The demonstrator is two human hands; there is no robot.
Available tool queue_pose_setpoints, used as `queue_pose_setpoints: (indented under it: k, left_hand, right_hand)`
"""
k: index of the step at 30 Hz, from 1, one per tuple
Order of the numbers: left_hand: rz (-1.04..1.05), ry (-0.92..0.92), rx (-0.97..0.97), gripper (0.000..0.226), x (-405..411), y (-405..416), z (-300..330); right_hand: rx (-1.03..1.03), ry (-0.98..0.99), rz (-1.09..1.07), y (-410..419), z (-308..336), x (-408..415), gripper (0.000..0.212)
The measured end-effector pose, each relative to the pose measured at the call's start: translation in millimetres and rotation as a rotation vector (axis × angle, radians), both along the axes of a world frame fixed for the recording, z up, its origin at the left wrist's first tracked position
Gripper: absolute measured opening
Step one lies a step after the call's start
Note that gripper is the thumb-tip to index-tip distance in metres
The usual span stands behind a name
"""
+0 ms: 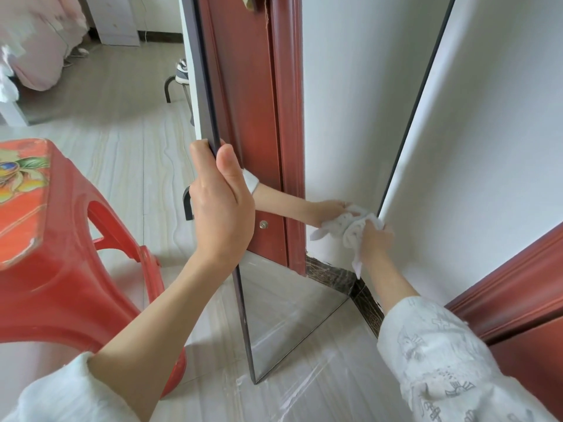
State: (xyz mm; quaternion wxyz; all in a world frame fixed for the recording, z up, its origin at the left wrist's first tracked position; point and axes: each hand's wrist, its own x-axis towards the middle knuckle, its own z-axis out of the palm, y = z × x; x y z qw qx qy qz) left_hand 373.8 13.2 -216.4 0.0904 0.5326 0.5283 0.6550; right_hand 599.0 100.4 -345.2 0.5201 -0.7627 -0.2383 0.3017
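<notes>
Mirror [350,102]: tall, dark-framed, standing on the floor [122,153]. Its right edge lies toward the white wall [487,132] and its left edge is angled out toward you.

Cloth [347,229]: white, bunched, pressed on the glass low down, just beside the right frame edge. Your right hand [376,243] holds it, fingers curled round the wad, with a tail hanging below the wrist. Judgement: bunching it gives a firm pad for rubbing close into the edge.

Your left hand [221,202] grips the left frame edge, higher than the cloth, fingers [199,156] wrapped behind and thumb in front. Judgement: this grip braces the mirror so the wiping pressure does not swing or tip it.

The red door frame [511,287] at right shows again in the glass, as does your wiping arm. A red plastic stool [45,239] stands near left, apart from the mirror.
</notes>
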Motion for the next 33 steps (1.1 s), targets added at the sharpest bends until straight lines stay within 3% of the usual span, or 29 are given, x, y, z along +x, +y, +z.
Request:
queue_pose_setpoints:
  k: [3,7,11,15,21,23,25,28,32,33]
  left_hand:
    - [0.01,-0.007,0.004,0.019,-0.3,1.2,-1.5]
    - [0.005,0.006,-0.016,0.02,0.4,-1.7,-0.3]
    - [-0.005,-0.002,-0.002,0.021,-0.5,-1.5,1.4]
    - [-0.008,-0.015,0.006,0.022,-1.4,-0.3,0.3]
    - [0.0,-0.013,0.063,0.043,0.6,0.2,0.1]
    - [0.01,-0.008,0.068,0.04,0.4,2.1,-1.6]
    - [0.017,0.004,0.065,0.029,-0.3,4.0,-3.0]
    - [0.022,0.005,0.06,0.022,-0.8,4.1,-3.5]
    - [0.025,0.011,0.056,0.022,-0.2,3.3,-4.1]
    - [0.026,0.016,0.06,0.027,-0.4,3.5,-3.3]
  right_hand:
    - [-0.069,0.013,0.067,1.5,16.6,5.4,0.034]
    - [0.229,0.0,-0.021,17.1,80.7,5.6,0.046]
    - [0.517,-0.062,-0.017,34.1,138.2,5.1,0.007]
    - [0.66,-0.148,-0.01,44.7,155.2,1.6,0.017]
    - [0.388,-0.127,-0.049,41.8,63.4,30.5,0.015]
    - [0.292,-0.118,-0.04,37.1,30.9,33.4,0.005]
    - [0.225,-0.069,-0.027,31.1,10.2,32.5,0.014]
    - [0.046,-0.036,0.04,26.3,-5.3,36.0,0.036]
    - [0.079,0.005,-0.008,38.0,9.8,41.8,0.015]
    - [0.12,0.004,-0.058,43.0,20.3,39.8,0.018]
